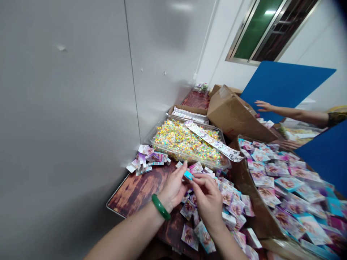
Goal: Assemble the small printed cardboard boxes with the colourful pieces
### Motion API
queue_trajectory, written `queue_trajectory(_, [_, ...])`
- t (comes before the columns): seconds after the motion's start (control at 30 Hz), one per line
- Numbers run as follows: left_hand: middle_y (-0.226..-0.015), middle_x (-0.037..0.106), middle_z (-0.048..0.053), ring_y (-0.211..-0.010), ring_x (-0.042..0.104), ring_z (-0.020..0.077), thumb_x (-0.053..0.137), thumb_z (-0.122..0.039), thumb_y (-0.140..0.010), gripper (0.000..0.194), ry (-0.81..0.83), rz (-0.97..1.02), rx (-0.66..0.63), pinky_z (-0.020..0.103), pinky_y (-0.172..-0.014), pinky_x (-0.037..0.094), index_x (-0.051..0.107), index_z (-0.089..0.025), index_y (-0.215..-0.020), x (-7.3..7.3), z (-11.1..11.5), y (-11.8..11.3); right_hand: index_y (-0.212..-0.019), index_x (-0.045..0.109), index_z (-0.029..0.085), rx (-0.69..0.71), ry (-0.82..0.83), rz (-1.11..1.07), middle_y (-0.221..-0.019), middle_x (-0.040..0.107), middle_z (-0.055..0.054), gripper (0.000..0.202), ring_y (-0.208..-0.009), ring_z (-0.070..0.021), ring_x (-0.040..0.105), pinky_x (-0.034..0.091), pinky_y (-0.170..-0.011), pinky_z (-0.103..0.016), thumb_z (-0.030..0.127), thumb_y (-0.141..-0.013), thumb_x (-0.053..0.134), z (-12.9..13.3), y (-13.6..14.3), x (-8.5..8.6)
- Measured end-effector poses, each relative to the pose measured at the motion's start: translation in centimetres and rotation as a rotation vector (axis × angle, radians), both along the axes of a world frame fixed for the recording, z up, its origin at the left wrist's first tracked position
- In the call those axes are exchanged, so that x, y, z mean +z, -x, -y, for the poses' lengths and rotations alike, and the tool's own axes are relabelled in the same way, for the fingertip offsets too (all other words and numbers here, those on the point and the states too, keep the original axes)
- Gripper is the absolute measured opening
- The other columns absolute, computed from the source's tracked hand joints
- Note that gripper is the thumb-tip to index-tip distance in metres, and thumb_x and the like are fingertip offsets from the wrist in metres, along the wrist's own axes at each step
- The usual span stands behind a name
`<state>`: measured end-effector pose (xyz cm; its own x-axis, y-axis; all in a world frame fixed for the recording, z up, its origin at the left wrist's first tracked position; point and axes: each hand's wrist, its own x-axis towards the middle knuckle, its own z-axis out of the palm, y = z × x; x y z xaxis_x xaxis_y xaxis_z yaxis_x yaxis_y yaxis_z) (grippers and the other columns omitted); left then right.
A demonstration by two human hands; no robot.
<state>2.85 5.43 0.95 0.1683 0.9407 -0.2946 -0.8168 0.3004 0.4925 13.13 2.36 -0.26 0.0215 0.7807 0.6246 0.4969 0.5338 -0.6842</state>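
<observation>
Both my hands meet over the dark wood-patterned table (135,193), around a small box with a bright blue end (188,175). My left hand (173,187), with a green bangle (161,207) on its wrist, grips the box from the left. The fingers of my right hand (207,196) are closed on its right side, touching the blue end. Most of the box is hidden by my fingers. Below and right of my hands lie many small printed boxes (235,207) in white, purple and blue. A pile of similar boxes (145,159) rests against the wall.
A clear tray (162,144) holds small packets of colourful beads, with a printed strip (208,139) across it. On the right, a large carton (244,177) is full of small boxes. Another person's arm (298,115) reaches over a tilted carton (230,112) near blue boards (287,86).
</observation>
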Motion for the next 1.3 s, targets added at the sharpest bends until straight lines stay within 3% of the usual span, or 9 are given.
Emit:
queue_trajectory(0.1, [-0.061,0.055,-0.002,-0.056,0.049,0.0067,0.077,-0.045,-0.063,0.038,0.051,0.008,0.057,0.019,-0.056,0.041,0.058,-0.012,-0.068,-0.4,0.0,-0.4,-0.078,0.063,0.02,-0.023,0.011,-0.033,-0.084,0.063,-0.005,0.01,-0.079,-0.0178,0.061,0.051,-0.07,-0.033,0.011,-0.081,0.06,-0.3,0.5,0.2])
queue_trajectory(0.33, [-0.062,0.054,-0.002,-0.056,0.047,0.0063,0.077,-0.047,-0.063,0.039,0.0,-0.109,0.057,0.018,-0.055,0.039,0.057,-0.013,-0.067,-0.5,0.0,0.6,-0.099,0.066,0.021,0.101,-0.277,0.055,-0.1,0.064,-0.01,0.029,-0.092,-0.0208,0.062,0.053,-0.076,-0.037,0.001,-0.078,0.058,0.2,0.9,-2.1])
queue_trajectory(0.47, [-0.062,0.051,-0.002,-0.055,0.047,0.0072,0.065,-0.06,-0.069,0.047,-0.012,-0.177,-0.06,0.02,-0.055,0.039,0.056,-0.014,-0.067,-1.3,0.2,1.6,-0.092,0.068,0.021,0.098,-0.023,-0.116,-0.094,0.067,-0.008,0.016,-0.089,-0.0204,0.064,0.054,-0.076,-0.037,0.012,-0.081,0.06,0.3,0.5,-1.8])
queue_trajectory(0.6, [-0.082,0.059,0.003,-0.072,0.055,0.0142,0.066,-0.053,-0.072,0.043,-0.21,-0.388,-0.336,0.027,-0.066,0.044,0.059,-0.019,-0.098,-1.6,1.3,2.9,-0.075,0.069,0.017,0.042,0.334,-0.353,-0.074,0.069,-0.006,0.012,-0.071,-0.0206,0.065,0.055,-0.065,-0.035,0.029,-0.075,0.068,-0.7,-0.7,-0.4])
queue_trajectory(0.73, [-0.1,0.058,0.005,-0.095,0.052,0.0225,0.081,-0.028,-0.058,0.055,-0.504,-1.074,-0.146,0.032,-0.083,0.04,0.058,-0.022,-0.107,-1.8,2.1,3.9,-0.072,0.07,0.016,0.176,0.637,-0.434,-0.059,0.067,-0.003,0.02,-0.054,-0.0193,0.063,0.054,-0.054,-0.033,0.037,-0.072,0.069,-1.2,-1.7,0.4])
queue_trajectory(0.87, [-0.098,0.057,0.005,-0.094,0.052,0.0229,0.062,-0.013,-0.069,0.032,-0.631,-1.393,-0.076,0.034,-0.082,0.038,0.057,-0.02,-0.1,-2.4,2.3,3.6,-0.071,0.069,0.018,0.107,0.465,-0.238,-0.071,0.069,-0.005,0.014,-0.061,-0.0178,0.063,0.053,-0.059,-0.032,0.029,-0.078,0.063,-0.5,-0.8,0.3])
queue_trajectory(1.03, [-0.084,0.058,0.003,-0.078,0.053,0.0183,0.055,-0.011,-0.071,0.019,-0.544,-1.274,-0.095,0.028,-0.071,0.038,0.053,-0.018,-0.089,-2.7,1.9,3.2,-0.092,0.071,0.018,0.1,0.069,-0.028,-0.097,0.069,-0.011,0.016,-0.092,-0.0227,0.065,0.053,-0.082,-0.039,0.02,-0.079,0.061,0.3,0.2,-0.6])
queue_trajectory(1.2, [-0.086,0.06,0.002,-0.078,0.054,0.0181,0.058,-0.01,-0.067,0.029,-0.597,-1.269,-0.132,0.027,-0.07,0.037,0.056,-0.02,-0.094,-3.0,2.1,3.2,-0.09,0.073,0.023,0.162,0.227,-0.114,-0.088,0.071,-0.007,0.016,-0.082,-0.0197,0.067,0.056,-0.074,-0.035,0.02,-0.084,0.059,-0.1,-1.1,-0.8])
queue_trajectory(1.3, [-0.092,0.061,0.003,-0.084,0.055,0.0199,0.055,-0.009,-0.068,0.034,-0.617,-1.308,-0.11,0.028,-0.074,0.038,0.055,-0.021,-0.1,-3.4,2.2,3.0,-0.105,0.07,0.024,0.182,0.165,0.008,-0.099,0.07,-0.008,0.024,-0.091,-0.0207,0.065,0.054,-0.08,-0.037,0.021,-0.083,0.059,-0.1,-1.4,-1.0])
